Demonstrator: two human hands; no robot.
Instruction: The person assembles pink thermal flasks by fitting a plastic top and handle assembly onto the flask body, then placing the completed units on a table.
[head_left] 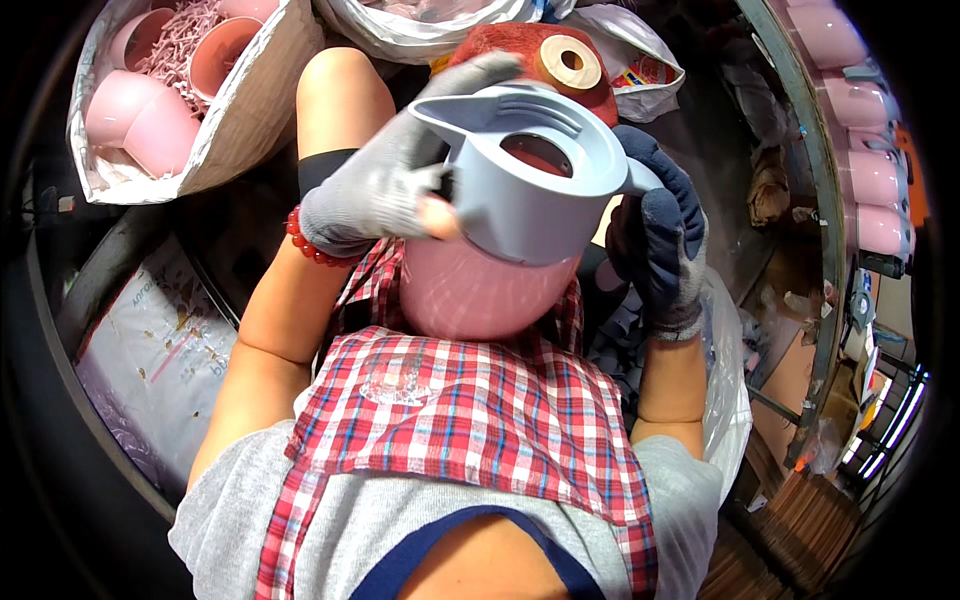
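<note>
The left hand [370, 190] is clasping the spout [435, 110] side and the right hand [660, 235] the handle [640, 178] of a pink jug [490, 295] over the checked apron [480, 420], while a lettered plastic sheet [160, 340] is lying left, a sack [260, 110] of pink vessels [160, 130] is standing ahead-left, and jugs [872, 180] are lining the right-hand rack [828, 200].

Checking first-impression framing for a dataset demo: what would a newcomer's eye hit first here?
First, the pink jug with a blue-grey top, mid-picture, between the gloved left hand at its spout side and the gloved right hand at its handle. Next, the white bag at upper left, holding pink vessels and shredded filler. Then the row of pink containers along the upper right.
</note>
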